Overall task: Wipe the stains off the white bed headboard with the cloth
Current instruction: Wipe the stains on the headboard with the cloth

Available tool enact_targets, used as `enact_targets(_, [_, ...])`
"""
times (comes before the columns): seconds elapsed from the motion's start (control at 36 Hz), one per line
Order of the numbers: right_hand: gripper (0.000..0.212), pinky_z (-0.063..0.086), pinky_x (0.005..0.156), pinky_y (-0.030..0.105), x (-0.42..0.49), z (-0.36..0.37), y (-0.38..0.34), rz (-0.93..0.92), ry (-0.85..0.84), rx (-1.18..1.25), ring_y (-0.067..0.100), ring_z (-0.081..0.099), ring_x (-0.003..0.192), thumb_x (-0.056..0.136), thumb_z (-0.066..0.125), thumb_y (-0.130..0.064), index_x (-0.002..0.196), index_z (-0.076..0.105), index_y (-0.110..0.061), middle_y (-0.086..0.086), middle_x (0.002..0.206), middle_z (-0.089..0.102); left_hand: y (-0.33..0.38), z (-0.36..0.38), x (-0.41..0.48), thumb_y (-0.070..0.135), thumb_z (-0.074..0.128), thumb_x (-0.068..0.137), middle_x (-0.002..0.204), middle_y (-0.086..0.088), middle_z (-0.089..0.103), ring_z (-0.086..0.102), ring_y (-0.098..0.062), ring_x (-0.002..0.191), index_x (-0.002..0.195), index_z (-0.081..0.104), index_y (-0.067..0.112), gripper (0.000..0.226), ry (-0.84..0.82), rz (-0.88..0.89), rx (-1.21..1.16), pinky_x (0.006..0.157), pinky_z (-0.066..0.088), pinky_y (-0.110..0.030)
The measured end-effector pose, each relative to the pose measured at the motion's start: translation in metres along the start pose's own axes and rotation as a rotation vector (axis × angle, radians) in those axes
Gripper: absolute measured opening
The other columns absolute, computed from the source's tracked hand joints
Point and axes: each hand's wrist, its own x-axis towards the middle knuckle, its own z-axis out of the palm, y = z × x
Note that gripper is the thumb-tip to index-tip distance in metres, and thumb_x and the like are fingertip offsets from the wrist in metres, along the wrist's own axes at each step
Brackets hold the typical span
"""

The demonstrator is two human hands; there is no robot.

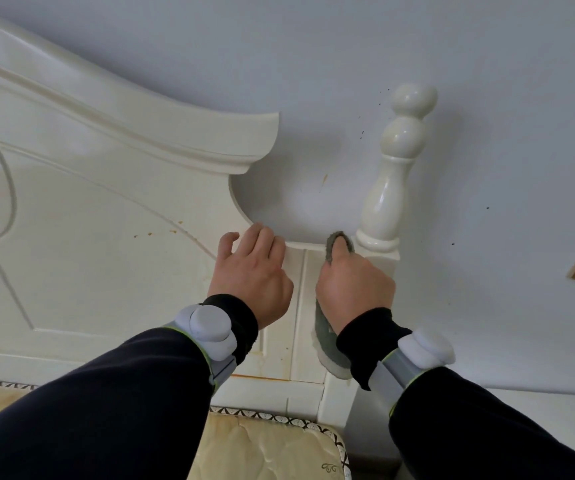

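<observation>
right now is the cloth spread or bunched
Bunched: the cloth wraps a fingertip of the right hand and hangs below its wrist.

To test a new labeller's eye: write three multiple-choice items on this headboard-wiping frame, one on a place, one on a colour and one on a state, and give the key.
1. Where does the cloth meet the headboard?
A. on the large left panel
B. on the top edge beside the turned post
C. on the bottom rail

2. What colour is the cloth?
A. grey
B. red
C. yellow

3. What is the left hand doing?
A. holding the cloth
B. pointing at the wall
C. resting on the headboard's top edge, holding nothing

Key:
1 B, the right hand pushes a cloth-wrapped finger against the edge at the post's foot.
2 A, grey fabric shows over the fingertip and below the wrist.
3 C, its bare fingers lie on the edge, left of the cloth.
</observation>
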Motion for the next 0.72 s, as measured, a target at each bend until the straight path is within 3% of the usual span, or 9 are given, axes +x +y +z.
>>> enact_targets(0.11, [0.057, 0.035, 0.058, 0.029, -0.008, 0.003, -0.002, 0.059, -0.01, 0.022, 0.027, 0.067, 0.078, 0.097, 0.039, -0.019, 0.152, 0.029, -0.012, 0.003, 0.092, 0.069, 0.001, 0.002, -0.001, 0.038, 0.042, 0.089, 0.117, -0.004, 0.053, 0.045, -0.026, 0.125, 0.11, 0.058, 0.01, 0.039, 0.017, -0.007, -0.003, 0.104, 0.032, -0.05])
enact_targets(0.22, [0.06, 0.036, 0.06, 0.03, -0.009, 0.008, -0.013, -0.029, -0.05, 0.042, 0.028, 0.067, 0.082, 0.098, 0.037, -0.021, 0.155, 0.02, -0.015, 0.005, 0.098, 0.068, 0.002, 0.002, 0.0, 0.033, 0.042, 0.086, 0.115, -0.005, 0.053, 0.046, -0.027, 0.123, 0.108, 0.058, 0.009, 0.035, 0.019, -0.016, -0.012, 0.101, 0.034, -0.049])
enact_targets(0.36, [0.057, 0.037, 0.056, 0.029, -0.008, 0.005, 0.0, 0.017, -0.019, -0.036, 0.027, 0.067, 0.073, 0.093, 0.042, -0.018, 0.149, 0.032, -0.018, 0.002, 0.086, 0.068, 0.0, 0.002, -0.001, 0.033, 0.04, 0.088, 0.115, -0.004, 0.053, 0.046, -0.026, 0.124, 0.109, 0.058, 0.01, 0.036, 0.024, -0.021, -0.018, 0.101, 0.033, -0.048])
enact_targets(0.44, [0.056, 0.037, 0.059, 0.029, -0.008, 0.006, -0.004, 0.046, -0.019, 0.0, 0.028, 0.067, 0.078, 0.096, 0.039, -0.018, 0.151, 0.027, -0.015, 0.004, 0.09, 0.069, 0.0, 0.002, -0.001, 0.034, 0.04, 0.088, 0.116, -0.004, 0.053, 0.046, -0.026, 0.125, 0.109, 0.057, 0.01, 0.036, 0.022, -0.019, -0.02, 0.101, 0.033, -0.048])
enact_targets(0.56, [0.063, 0.038, 0.059, 0.031, -0.012, 0.011, -0.014, -0.059, -0.018, -0.003, 0.027, 0.067, 0.079, 0.096, 0.037, -0.015, 0.156, 0.017, -0.013, 0.004, 0.095, 0.068, 0.002, 0.002, 0.0, 0.033, 0.041, 0.087, 0.113, -0.005, 0.052, 0.047, -0.027, 0.123, 0.105, 0.057, 0.009, 0.033, 0.02, -0.031, -0.025, 0.099, 0.034, -0.048])
enact_targets(0.72, [0.048, 0.042, 0.052, 0.028, -0.009, 0.013, 0.0, 0.018, 0.104, -0.065, 0.023, 0.065, 0.06, 0.091, 0.055, -0.018, 0.139, 0.054, -0.016, -0.001, 0.07, 0.065, -0.001, -0.001, -0.003, 0.032, 0.042, 0.085, 0.115, -0.005, 0.051, 0.044, -0.026, 0.124, 0.11, 0.056, 0.008, 0.036, -0.006, 0.016, 0.017, 0.1, 0.034, -0.049])
